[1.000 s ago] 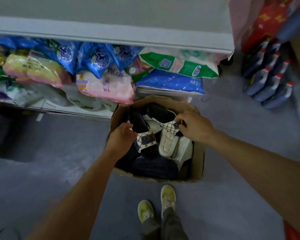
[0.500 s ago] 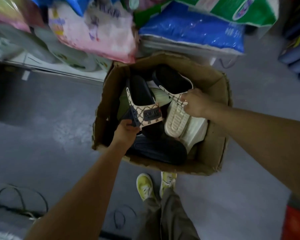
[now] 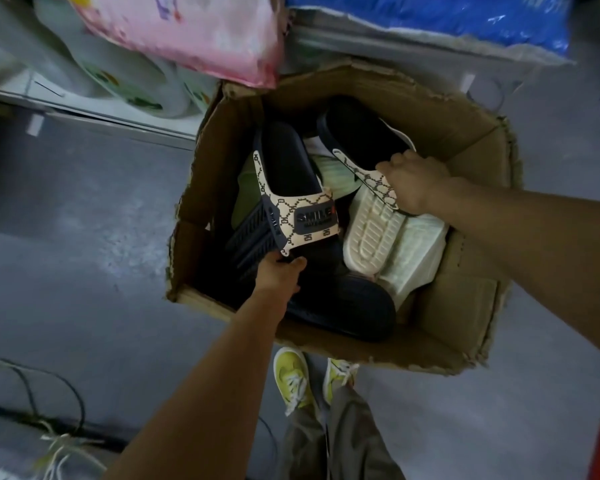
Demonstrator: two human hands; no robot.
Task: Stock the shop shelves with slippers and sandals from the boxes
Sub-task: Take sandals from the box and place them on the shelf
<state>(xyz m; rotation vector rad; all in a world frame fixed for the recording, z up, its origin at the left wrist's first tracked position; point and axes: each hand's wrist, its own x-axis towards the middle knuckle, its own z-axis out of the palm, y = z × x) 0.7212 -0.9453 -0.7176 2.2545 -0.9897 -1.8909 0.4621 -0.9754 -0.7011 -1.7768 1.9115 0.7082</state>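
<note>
Both hands are inside the open box (image 3: 465, 140) on the floor; the left hand (image 3: 279, 273) is closed on the left slide (image 3: 291, 188), at its patterned strap marked SMILE; the right hand (image 3: 414, 181) is closed on the strap of the right slide (image 3: 361, 136); under them lie a white sole (image 3: 371, 237) and a dark slipper (image 3: 343, 306).

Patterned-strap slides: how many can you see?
2: one in the left hand at box centre-left, one in the right hand further back. Others may be buried.
</note>
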